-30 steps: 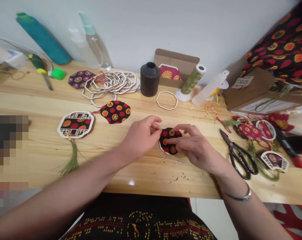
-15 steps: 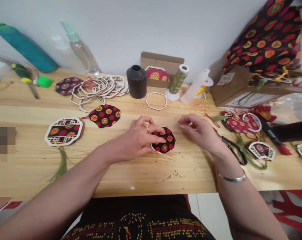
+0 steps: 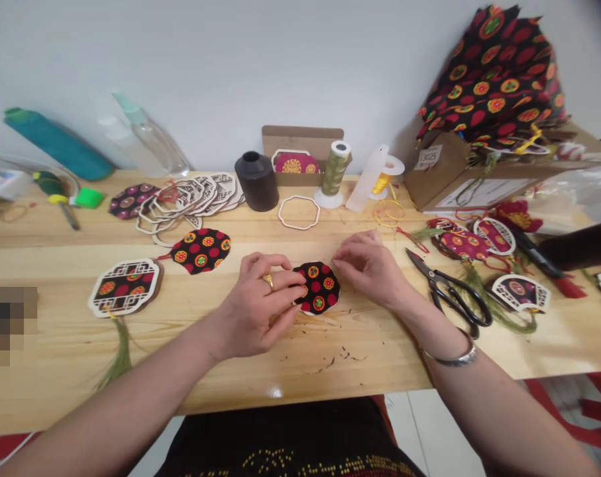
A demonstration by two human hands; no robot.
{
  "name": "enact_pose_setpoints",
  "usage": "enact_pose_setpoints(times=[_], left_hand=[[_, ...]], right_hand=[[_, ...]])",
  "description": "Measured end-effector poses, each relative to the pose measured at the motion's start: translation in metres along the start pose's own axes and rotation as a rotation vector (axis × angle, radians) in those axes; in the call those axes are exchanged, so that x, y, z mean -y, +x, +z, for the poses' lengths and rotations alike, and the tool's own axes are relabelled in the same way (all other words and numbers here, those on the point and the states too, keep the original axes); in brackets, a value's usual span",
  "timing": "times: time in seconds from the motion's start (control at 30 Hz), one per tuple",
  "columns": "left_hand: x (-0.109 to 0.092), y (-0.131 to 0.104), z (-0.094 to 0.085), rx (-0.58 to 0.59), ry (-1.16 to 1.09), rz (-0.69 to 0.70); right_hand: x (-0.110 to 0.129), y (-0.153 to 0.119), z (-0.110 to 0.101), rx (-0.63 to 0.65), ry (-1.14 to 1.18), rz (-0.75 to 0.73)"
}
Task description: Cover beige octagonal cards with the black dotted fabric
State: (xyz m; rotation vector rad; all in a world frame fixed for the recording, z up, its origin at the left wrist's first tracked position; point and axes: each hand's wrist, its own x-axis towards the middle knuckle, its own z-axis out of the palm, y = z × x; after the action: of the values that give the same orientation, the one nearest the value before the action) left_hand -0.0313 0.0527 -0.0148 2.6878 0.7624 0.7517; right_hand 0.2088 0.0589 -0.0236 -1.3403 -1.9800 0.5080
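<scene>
A small black fabric piece with red and orange flower medallions (image 3: 321, 285) lies on the wooden table in front of me, a pale edge showing along its bottom. My left hand (image 3: 263, 298), a gold ring on one finger, holds it by its left side with the fingertips on top. At its upper right edge, the thumb and fingers of my right hand (image 3: 367, 268) are pressed together. Whether they pinch the edge or a small scrap is hidden. Scissors (image 3: 446, 291) lie beside my right wrist, blades pointing away.
Dark snippets (image 3: 337, 361) are scattered near me. A finished tasselled ornament (image 3: 126, 288), another fabric piece (image 3: 201, 250) and stacked wooden frames (image 3: 195, 202) lie left. Behind stand a black spool (image 3: 256, 182), a green thread spool (image 3: 336, 175) and a cardboard box (image 3: 437, 172).
My right hand has come left and closer, from apart to the fabric piece's edge. My left fingers have drawn back toward its left side. The view has tilted upward, and the scissors show more fully.
</scene>
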Motion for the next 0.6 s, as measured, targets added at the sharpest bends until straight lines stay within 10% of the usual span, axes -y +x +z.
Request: enact_pose_setpoints(times=[0.23, 0.6], left_hand=[[0.007, -0.004, -0.002, -0.017, -0.160, -0.050], [0.013, -0.003, 0.004, 0.111, -0.120, -0.015]], right_hand=[[-0.001, -0.001, -0.005, 0.111, 0.203, -0.235], [-0.007, -0.004, -0.003, 0.212, 0.135, -0.177]])
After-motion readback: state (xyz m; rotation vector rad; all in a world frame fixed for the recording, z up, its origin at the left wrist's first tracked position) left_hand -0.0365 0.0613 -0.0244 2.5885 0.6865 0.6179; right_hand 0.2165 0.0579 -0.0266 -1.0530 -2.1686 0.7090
